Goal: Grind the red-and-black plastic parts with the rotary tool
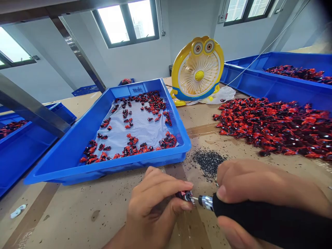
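Low in the middle of the view, my left hand (155, 200) pinches a small black and red part (184, 195) between thumb and fingers. My right hand (241, 186) is wrapped round a black handheld rotary tool (259, 216) with a silver collar. The tool's thin metal tip meets the open end of the part, or lies just inside it; which one is too small to tell. Black shavings (209, 162) lie on the brown table covering just beyond my hands. A large heap of similar red and black parts (275, 126) is on the right.
A blue tray (114, 169) lined with white sheet holds scattered parts on the left. Behind stands a yellow fan (199, 74). More blue trays (275, 83) are at the right back and far left (26, 152). A metal post (33, 107) slants across the left side.
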Available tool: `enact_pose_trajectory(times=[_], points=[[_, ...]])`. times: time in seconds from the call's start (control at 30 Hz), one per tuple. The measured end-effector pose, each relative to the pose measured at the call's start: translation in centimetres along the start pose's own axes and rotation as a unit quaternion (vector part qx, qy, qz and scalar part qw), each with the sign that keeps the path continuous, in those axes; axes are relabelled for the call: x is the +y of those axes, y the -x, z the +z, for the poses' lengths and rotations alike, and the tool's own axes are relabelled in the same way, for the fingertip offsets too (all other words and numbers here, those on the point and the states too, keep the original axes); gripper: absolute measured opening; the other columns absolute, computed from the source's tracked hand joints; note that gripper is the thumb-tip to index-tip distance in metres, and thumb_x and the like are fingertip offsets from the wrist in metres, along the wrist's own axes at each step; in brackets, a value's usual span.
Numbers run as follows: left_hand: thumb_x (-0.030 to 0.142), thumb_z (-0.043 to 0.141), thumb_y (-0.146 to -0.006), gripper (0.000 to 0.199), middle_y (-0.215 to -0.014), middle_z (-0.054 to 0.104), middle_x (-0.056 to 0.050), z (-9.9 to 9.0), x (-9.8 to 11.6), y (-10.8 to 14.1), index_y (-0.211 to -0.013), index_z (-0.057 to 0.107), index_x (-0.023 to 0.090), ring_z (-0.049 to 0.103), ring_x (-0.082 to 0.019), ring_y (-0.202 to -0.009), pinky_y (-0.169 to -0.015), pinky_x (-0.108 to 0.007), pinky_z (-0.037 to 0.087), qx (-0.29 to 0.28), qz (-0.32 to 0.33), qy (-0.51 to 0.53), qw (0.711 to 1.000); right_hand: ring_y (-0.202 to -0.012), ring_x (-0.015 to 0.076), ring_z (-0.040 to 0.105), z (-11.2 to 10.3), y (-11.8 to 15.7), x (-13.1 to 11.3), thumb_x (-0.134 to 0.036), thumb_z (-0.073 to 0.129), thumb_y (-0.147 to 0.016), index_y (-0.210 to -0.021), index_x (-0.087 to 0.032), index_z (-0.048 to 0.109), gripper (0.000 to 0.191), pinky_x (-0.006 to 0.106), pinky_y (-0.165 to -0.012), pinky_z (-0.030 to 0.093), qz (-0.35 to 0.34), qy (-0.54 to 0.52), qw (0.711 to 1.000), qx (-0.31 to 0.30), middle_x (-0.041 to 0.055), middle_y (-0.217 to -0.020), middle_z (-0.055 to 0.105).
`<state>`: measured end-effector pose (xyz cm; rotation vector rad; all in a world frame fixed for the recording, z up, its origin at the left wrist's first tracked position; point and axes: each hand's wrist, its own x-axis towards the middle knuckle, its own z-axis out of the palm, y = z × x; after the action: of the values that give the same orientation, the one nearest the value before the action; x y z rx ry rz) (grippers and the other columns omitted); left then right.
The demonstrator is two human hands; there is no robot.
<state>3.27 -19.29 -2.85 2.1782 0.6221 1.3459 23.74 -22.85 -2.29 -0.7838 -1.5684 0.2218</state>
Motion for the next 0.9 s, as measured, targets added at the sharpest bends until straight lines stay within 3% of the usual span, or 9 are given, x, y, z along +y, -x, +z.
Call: enact_pose_trajectory(times=[0.07, 0.3, 0.47, 0.67, 0.9], points=[[0.034, 0.074, -0.107, 0.018, -0.084, 0.085, -0.003, 0.0, 0.0, -0.1, -0.115, 0.082, 0.021, 0.07, -0.016, -0.068, -0.07, -0.033, 0.049, -0.003, -0.001, 0.001, 1.0, -0.053, 0.0155, 0.059, -0.3, 0.0, 0.0, -0.024, 0.083, -0.08, -0.093, -0.027, 0.069, 0.019, 0.03, -0.046, 0.048, -0.002, 0.018, 1.0, -0.02, -0.0025, -0.067, 0.063], [0.035, 0.075, -0.107, 0.018, -0.081, 0.083, -0.002, 0.1, 0.0, 0.1, -0.115, 0.083, 0.021, 0.069, -0.016, -0.069, -0.07, -0.032, 0.048, 0.007, -0.013, 0.002, 1.0, -0.058, 0.0188, 0.063, -0.1, 0.6, 0.0, -0.021, 0.081, -0.081, -0.098, -0.028, 0.069, 0.022, 0.034, -0.053, 0.053, 0.007, 0.021, 1.0, 0.014, -0.0013, -0.07, 0.065], [0.033, 0.074, -0.108, 0.017, -0.083, 0.083, -0.001, 0.1, 0.0, 0.1, -0.115, 0.081, 0.02, 0.069, -0.015, -0.07, -0.07, -0.032, 0.047, -0.004, -0.008, 0.004, 1.0, -0.054, 0.0152, 0.059, -0.4, 0.1, 0.3, -0.023, 0.083, -0.078, -0.096, -0.026, 0.069, 0.023, 0.031, -0.049, 0.049, -0.02, 0.017, 0.999, -0.034, -0.0036, -0.066, 0.06], [0.034, 0.074, -0.107, 0.017, -0.083, 0.083, -0.002, 0.1, 0.0, 0.1, -0.115, 0.081, 0.021, 0.069, -0.016, -0.068, -0.067, -0.033, 0.045, -0.006, -0.006, 0.001, 1.0, -0.053, 0.0151, 0.057, -0.5, -0.2, 0.1, -0.022, 0.081, -0.08, -0.092, -0.028, 0.066, 0.02, 0.03, -0.049, 0.047, 0.003, 0.012, 1.0, -0.013, -0.004, -0.065, 0.06], [0.034, 0.074, -0.107, 0.017, -0.082, 0.084, -0.003, 0.1, 0.0, 0.0, -0.115, 0.082, 0.021, 0.069, -0.016, -0.067, -0.068, -0.033, 0.046, -0.002, -0.001, 0.002, 1.0, -0.054, 0.016, 0.062, -1.0, -0.5, 0.4, -0.025, 0.085, -0.079, -0.099, -0.027, 0.067, 0.027, 0.03, -0.048, 0.051, -0.033, 0.033, 0.997, -0.062, -0.0039, -0.067, 0.063]])
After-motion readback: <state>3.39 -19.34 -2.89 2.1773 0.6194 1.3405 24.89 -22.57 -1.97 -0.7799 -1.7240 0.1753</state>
